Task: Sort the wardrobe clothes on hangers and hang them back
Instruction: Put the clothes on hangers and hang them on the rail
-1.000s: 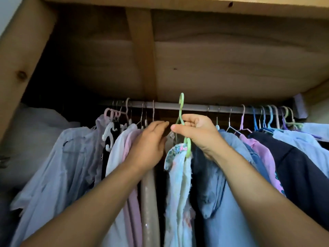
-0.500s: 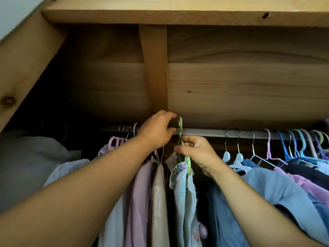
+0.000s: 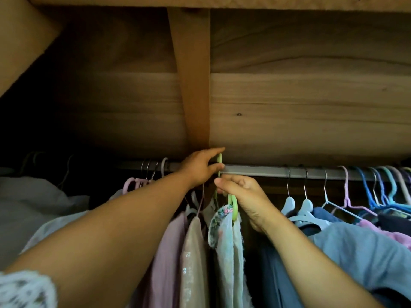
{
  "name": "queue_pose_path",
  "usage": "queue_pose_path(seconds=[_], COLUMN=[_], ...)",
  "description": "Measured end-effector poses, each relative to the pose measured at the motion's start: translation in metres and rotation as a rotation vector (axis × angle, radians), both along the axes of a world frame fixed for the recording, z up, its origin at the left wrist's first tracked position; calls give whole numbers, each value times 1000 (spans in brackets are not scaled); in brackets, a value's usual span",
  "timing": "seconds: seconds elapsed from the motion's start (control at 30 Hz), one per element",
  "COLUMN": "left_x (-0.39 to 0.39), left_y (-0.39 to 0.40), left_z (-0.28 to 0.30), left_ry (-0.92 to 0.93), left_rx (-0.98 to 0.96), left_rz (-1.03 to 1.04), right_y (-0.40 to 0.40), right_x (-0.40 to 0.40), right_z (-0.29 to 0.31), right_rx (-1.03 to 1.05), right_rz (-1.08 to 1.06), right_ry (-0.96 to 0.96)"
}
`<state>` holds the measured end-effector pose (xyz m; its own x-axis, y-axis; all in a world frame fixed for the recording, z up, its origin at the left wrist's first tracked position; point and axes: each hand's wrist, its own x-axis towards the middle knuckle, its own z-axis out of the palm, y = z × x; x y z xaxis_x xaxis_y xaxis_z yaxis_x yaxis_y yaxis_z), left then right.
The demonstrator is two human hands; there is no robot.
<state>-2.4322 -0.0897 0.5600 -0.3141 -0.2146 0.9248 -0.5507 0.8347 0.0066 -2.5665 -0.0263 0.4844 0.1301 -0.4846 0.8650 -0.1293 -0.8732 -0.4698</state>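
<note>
I see both hands up at the metal rail (image 3: 255, 171) inside the wooden wardrobe (image 3: 289, 96). My left hand (image 3: 199, 167) reaches to the top of the green hanger (image 3: 232, 204): index finger stretched out above the hook, thumb below it along the rail, the 2 digits pinching the hook where it meets the rail. I cannot tell whether the hook already sits over the rail, since the fingers cover that spot. My right hand (image 3: 243, 196) is just under the rail, fingers curled around the hanger's neck, gripping it above the garment.

The hanger carries a pale floral garment (image 3: 226, 245) with a patterned collar, hanging straight down between a beige sequined piece (image 3: 193, 258) on its left and dark blue clothes (image 3: 273, 274) on its right. A lilac garment (image 3: 166, 252) hangs further left, next to the sequined one.

To the right along the rail hang 2 light blue hangers (image 3: 298, 206) with metal hooks, then a pink hanger (image 3: 347, 196) and a bunch of blue and teal hangers (image 3: 382, 192) near the edge. A light blue shirt (image 3: 360, 252) drapes at lower right. Pink hangers (image 3: 133, 183) cluster at the left beside a grey fabric heap (image 3: 33, 207).
</note>
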Motion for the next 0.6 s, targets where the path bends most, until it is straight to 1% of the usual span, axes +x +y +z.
queue_pose_path(seconds=[0.17, 0.33, 0.4, 0.5, 0.6], left_x=[-7, -3, -1, -2, -1], left_y=[-12, -14, -14, -15, -16], left_z=[1, -5, -6, -9, -9], left_ry=[55, 95, 43, -61, -60], left_rx=[-11, -42, -64, -124, -131], left_rz=[-20, -50, 10, 194, 201], right_y=[-1, 3, 4, -3, -8], right_x=[0, 6, 12, 17, 18], right_z=[4, 2, -2, -14, -19], right_rx=[62, 80, 108, 163, 145], right_rz=[-10, -49, -36, -37, -68], right_ry=[-54, -99, -92, -73, -83])
